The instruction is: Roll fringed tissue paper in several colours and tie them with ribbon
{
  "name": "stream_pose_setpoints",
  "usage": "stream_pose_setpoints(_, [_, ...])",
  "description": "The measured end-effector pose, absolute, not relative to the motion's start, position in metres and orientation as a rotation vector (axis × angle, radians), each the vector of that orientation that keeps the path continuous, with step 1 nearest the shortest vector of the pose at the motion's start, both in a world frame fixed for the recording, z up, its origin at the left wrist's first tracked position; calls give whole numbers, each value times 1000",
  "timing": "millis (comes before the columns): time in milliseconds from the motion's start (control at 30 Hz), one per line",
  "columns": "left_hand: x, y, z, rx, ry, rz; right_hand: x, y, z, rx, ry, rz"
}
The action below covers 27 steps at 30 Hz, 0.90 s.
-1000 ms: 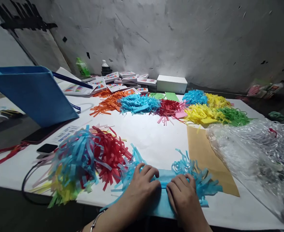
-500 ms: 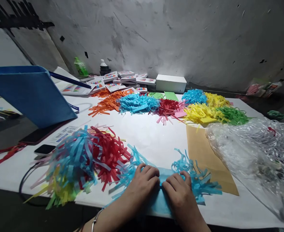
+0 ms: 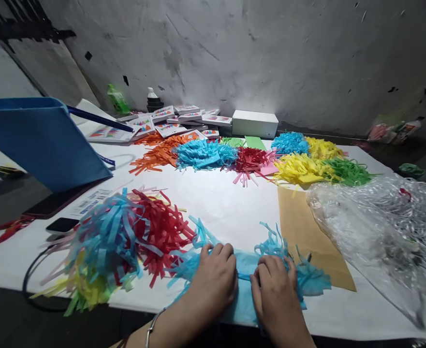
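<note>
Grey, scuffed wall is rising behind a white worktop (image 3: 230, 203) that is filling the view. Along its far edge, a white box (image 3: 255, 123) is sitting beside a scatter of small printed packs (image 3: 176, 121), and in front of them heaps of cut paper fringe are lying in a row: orange (image 3: 158, 152), blue (image 3: 201, 154), red (image 3: 251, 160), yellow (image 3: 300, 166) and green (image 3: 346, 171). A blue bag (image 3: 42, 140) is standing at the left edge, with a phone (image 3: 62, 224) lying below it. A crumpled clear plastic sheet (image 3: 379, 227) is covering the right side, just beside a brown paper (image 3: 307, 232). A mixed bundle of blue, red and yellow strips (image 3: 118, 241) is lying near the front edge, touching the left end of the piece being worked.

At the middle of the front edge a blue paper piece (image 3: 245, 270) is lying flat, partly overhanging it. The left hand (image 3: 214, 280) and right hand (image 3: 274, 290) are resting on it side by side, palms down. The fingers (image 3: 220, 253) of both hands are lying close together, pressing on the plain band at its middle rather than pinching it.

The piece is light blue, with a smooth centre and both ends cut into thin strips that are curling outward past each hand.
</note>
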<state>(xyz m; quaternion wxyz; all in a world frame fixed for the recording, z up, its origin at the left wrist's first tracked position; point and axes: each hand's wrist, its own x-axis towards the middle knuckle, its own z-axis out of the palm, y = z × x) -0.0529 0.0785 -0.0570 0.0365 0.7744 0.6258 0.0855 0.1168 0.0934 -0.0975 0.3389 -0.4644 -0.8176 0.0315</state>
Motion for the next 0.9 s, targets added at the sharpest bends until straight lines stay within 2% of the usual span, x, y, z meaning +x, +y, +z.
stream_pose_setpoints(233, [-72,89,-72,2895,1474,471,120,93,-101,-1066,-2241,46])
stream_pose_setpoints(500, [-62,89,-70,2807,1593,617,108,93,-99,-984,-2243,-113])
stream_pose_setpoints(600, [-57,77,-72,2817,1473,740,102,98,-104,-1007,-2178,-102])
stream_pose_setpoints(767, [-52,66,-98,2735,1384,858,106,111,-102,-1052,-1823,178])
stream_pose_setpoints(900, [-63,83,-118,2729,1559,801,141,119,-100,-1195,-1445,171])
